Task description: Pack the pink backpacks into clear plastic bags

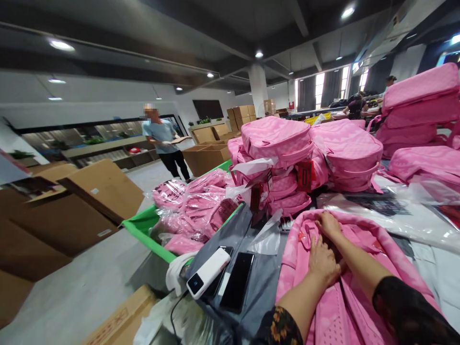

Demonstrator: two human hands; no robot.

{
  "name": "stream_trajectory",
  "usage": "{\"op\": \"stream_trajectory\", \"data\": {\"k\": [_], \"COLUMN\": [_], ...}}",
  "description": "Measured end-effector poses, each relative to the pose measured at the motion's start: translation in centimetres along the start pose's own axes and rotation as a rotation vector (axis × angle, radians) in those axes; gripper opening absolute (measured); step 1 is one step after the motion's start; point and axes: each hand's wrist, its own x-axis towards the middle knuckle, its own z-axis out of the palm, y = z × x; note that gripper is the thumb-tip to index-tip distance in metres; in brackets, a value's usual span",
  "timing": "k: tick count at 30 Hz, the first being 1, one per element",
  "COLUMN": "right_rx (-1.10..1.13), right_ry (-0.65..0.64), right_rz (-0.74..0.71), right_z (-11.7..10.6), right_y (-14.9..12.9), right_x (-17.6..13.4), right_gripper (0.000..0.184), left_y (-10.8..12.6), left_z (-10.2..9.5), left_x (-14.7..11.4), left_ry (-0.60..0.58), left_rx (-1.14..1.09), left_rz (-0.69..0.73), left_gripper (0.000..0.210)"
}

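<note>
A pink backpack point(362, 227) lies on the table with its shoulder straps facing up. My left hand point(322, 262) rests on its upper part, fingers stretched out over the pink fabric. Just beyond it, my right hand point(328, 225) has its fingers curled on the fabric near the backpack's top edge; the fingertips are partly hidden. Beside the backpack lie a white power bank point(212, 270) with a small dark display and a black phone point(237, 281). Clear plastic wrap point(268, 239) sticks up between them and the stacked backpacks.
Stacked pink backpacks point(278, 136) with red tags stand ahead; more backpacks point(420, 105) rise at right. A green-rimmed bin point(143, 235) holds plastic-wrapped pink bags. Cardboard boxes point(104, 187) stand at left. A person point(158, 132) in a light blue shirt stands beyond the bin.
</note>
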Motion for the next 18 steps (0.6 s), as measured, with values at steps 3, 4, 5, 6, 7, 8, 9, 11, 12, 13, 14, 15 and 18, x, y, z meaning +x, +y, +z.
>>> {"op": "stream_trajectory", "data": {"k": [3,4,5,6,7,8,9,11,12,13,14,15,18], "right_rx": [0.057,0.079,0.100,0.122,0.143,0.157,0.155,0.080,0.023,-0.028,-0.063,-0.079,-0.065], "right_ry": [-0.051,-0.067,-0.082,-0.093,-0.096,-0.094,-0.088,-0.076,-0.074,-0.077,-0.083,-0.085,-0.079], "right_rz": [-0.082,-0.108,-0.125,-0.137,-0.146,-0.156,-0.167,-0.177,-0.168,-0.149,-0.130,-0.110,-0.087], "right_z": [-2.7,-3.8,-5.1,-6.2,-7.3,-8.1,-8.7,-8.8,-8.3,-7.7,-7.0,-6.3,-4.6], "right_y": [-0.6,-0.6,-0.7,-0.8,-1.1,-1.5,-2.1,-3.4,-4.0,-4.5,-4.8,-5.0,-5.0], "right_x": [-2.6,-4.6,-7.1,-9.8,-12.5,-15.1,-17.4,-20.4,-21.2,-21.6,-21.7,-21.6,-21.3], "right_gripper": [0.032,0.036,0.038,0.038,0.037,0.036,0.035,0.036,0.036,0.035,0.034,0.033,0.030], "left_y": [0.2,0.2,0.3,0.3,0.3,0.2,0.2,0.0,0.0,0.1,0.3,0.6,2.4], "left_z": [0.0,0.1,0.3,0.4,0.4,0.4,0.2,-0.4,-0.8,-1.4,-2.0,-2.6,-4.5], "left_x": [0.3,0.3,0.3,0.4,0.4,0.6,0.7,1.1,1.0,0.7,-0.1,-1.3,-6.8], "left_ry": [-0.009,-0.018,-0.023,-0.015,0.012,0.050,0.088,0.137,0.138,0.129,0.110,0.072,-0.147], "left_rx": [0.029,0.040,0.048,0.045,0.021,-0.017,-0.063,-0.139,-0.158,-0.165,-0.169,-0.180,-0.238], "left_rz": [0.003,0.005,0.011,0.018,0.020,0.011,-0.005,-0.052,-0.070,-0.074,-0.066,-0.029,0.270], "left_gripper": [0.056,0.056,0.056,0.055,0.053,0.050,0.047,0.044,0.044,0.044,0.043,0.040,0.031]}}
